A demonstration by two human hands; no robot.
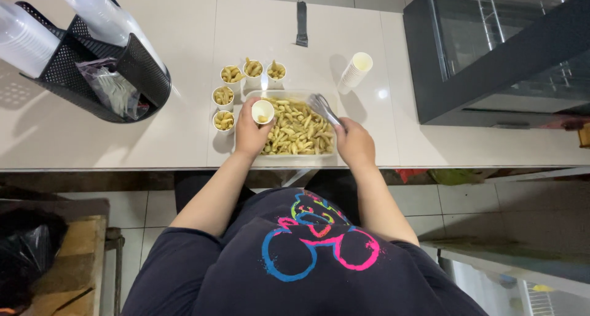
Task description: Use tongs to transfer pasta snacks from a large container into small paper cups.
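My left hand (pixel 250 133) holds a small white paper cup (pixel 263 111) with a little food in it, over the left side of a clear tray (pixel 289 158) full of yellowish fried snack pieces. My right hand (pixel 354 145) grips metal tongs (pixel 322 107), whose tips reach into the snacks at the tray's upper right. Several filled white cups (pixel 224 97) stand in a curve just left of and behind the tray.
A stack of empty white cups (pixel 356 70) lies right of the tray. A black mesh holder (pixel 92 70) with plastic cup stacks stands at the left. A glass display case (pixel 498 51) occupies the right. A dark scraper (pixel 302 24) lies at the back of the counter.
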